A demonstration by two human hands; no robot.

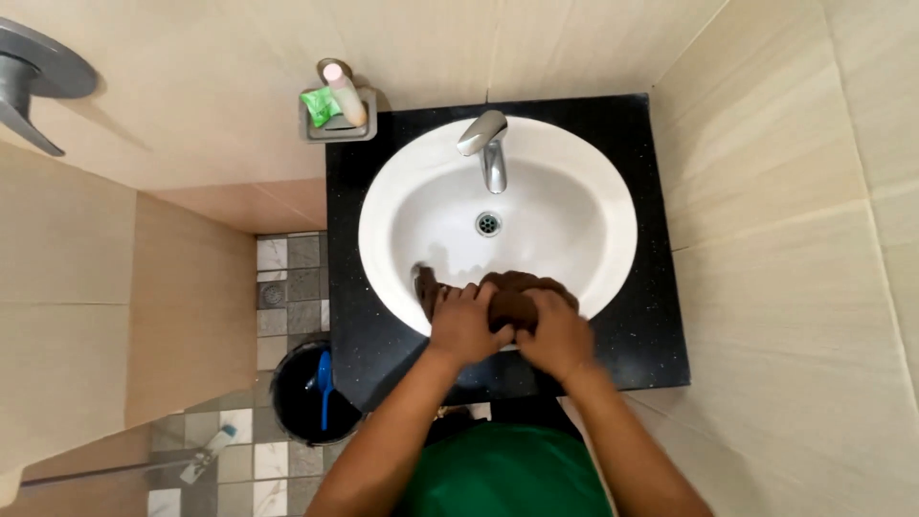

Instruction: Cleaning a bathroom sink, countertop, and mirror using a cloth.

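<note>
A dark brown cloth [517, 292] is pressed against the near rim of the white basin [613, 215], which is set into the black tabletop [641, 325]. The left hand [464, 325] is laid flat on the cloth's left part, fingers spread. The right hand [555, 335] is curled over its right part, gripping it. A chrome tap [486, 144] is mounted at the basin's far rim. A soap holder [337, 110] is fixed by the tabletop's far left corner. A black bucket [306, 393] is seen on the floor, left of the tabletop.
</note>
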